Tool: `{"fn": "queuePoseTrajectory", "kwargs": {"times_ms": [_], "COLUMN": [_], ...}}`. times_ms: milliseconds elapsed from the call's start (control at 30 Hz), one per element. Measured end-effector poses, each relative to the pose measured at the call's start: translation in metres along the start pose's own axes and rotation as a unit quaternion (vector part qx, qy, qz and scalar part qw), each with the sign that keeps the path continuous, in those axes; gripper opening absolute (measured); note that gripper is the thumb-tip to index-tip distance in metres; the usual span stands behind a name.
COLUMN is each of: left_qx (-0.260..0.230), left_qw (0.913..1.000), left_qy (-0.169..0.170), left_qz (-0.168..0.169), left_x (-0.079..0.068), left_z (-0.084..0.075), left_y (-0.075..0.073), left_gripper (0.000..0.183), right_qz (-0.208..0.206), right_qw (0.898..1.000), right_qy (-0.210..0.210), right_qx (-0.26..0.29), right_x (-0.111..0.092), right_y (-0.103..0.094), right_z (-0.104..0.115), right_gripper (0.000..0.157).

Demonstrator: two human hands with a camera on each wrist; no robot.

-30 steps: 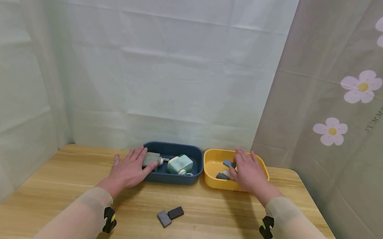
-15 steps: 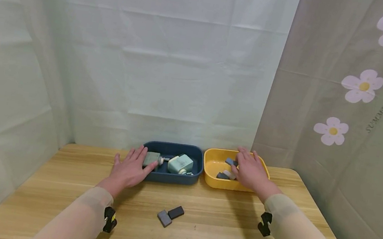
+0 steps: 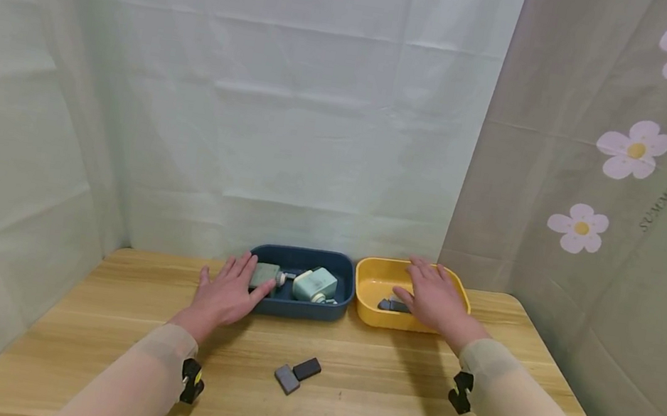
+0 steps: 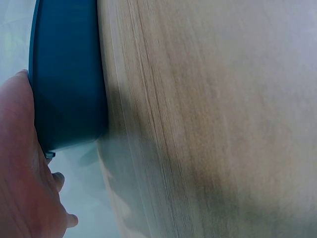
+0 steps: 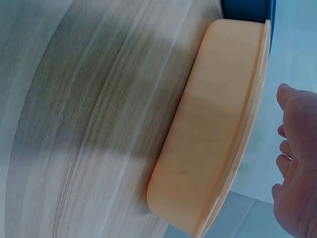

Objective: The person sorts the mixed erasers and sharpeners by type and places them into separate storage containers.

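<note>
My left hand [image 3: 225, 296] lies with straight, spread fingers across the left end of a navy blue bin [image 3: 295, 309]. Inside that bin are a grey-green pump bottle [image 3: 264, 277] lying on its side, near my left thumb, and a pale teal pump bottle [image 3: 314, 284]. My right hand [image 3: 435, 299] hovers over the right part of a yellow bin [image 3: 372, 271], fingers reaching toward its far rim. Just below the right thumb, dark grey blocks [image 3: 394, 305] lie on the bin floor. In the right wrist view nothing shows between the fingers and thumb.
Two small dark blocks, a grey one [image 3: 286, 379] and a black one [image 3: 306, 369], lie on the wooden table [image 3: 355, 412] in front of the bins. Pale curtains [image 3: 320, 127] hang behind and at both sides. The two bins stand side by side.
The blue-grey block by the right fingertips no longer shows there; a dark block now lies lower, beneath the thumb, over where a whitish piece showed. The left hand stays put.
</note>
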State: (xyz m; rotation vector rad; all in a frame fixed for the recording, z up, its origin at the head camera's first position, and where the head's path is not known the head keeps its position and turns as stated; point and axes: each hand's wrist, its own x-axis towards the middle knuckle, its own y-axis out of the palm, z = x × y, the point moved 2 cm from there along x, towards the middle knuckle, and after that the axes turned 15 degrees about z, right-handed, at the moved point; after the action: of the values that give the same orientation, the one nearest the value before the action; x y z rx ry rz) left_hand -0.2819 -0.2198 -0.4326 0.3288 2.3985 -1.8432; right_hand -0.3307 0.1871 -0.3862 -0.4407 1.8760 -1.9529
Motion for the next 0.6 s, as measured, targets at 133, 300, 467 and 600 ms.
{"fn": "queuePoseTrajectory", "kwargs": {"times_ms": [133, 300, 467, 600], "left_qx": [0.001, 0.003, 0.002, 0.003], "left_qw": [1.0000, 1.0000, 1.0000, 1.0000], "left_qy": [-0.001, 0.000, 0.001, 0.001], "left_qz": [-0.002, -0.003, -0.003, -0.001], "left_x": [0.001, 0.001, 0.001, 0.001], "left_z": [0.000, 0.001, 0.000, 0.000], "left_y": [0.000, 0.000, 0.000, 0.000], "left_gripper": [0.099, 0.099, 0.099, 0.100], "right_qz": [-0.016, -0.023, -0.019, -0.015], "right_qw": [1.000, 0.998, 0.997, 0.995], "right_qy": [-0.022, -0.054, -0.080, -0.101], "right_qx": [0.002, 0.005, 0.001, 0.000], "right_x": [-0.001, -0.004, -0.006, -0.009], "right_y": [0.000, -0.002, -0.002, -0.001], "right_z": [0.008, 0.025, 0.044, 0.059], "right_gripper": [0.062, 0.064, 0.064, 0.065]}}
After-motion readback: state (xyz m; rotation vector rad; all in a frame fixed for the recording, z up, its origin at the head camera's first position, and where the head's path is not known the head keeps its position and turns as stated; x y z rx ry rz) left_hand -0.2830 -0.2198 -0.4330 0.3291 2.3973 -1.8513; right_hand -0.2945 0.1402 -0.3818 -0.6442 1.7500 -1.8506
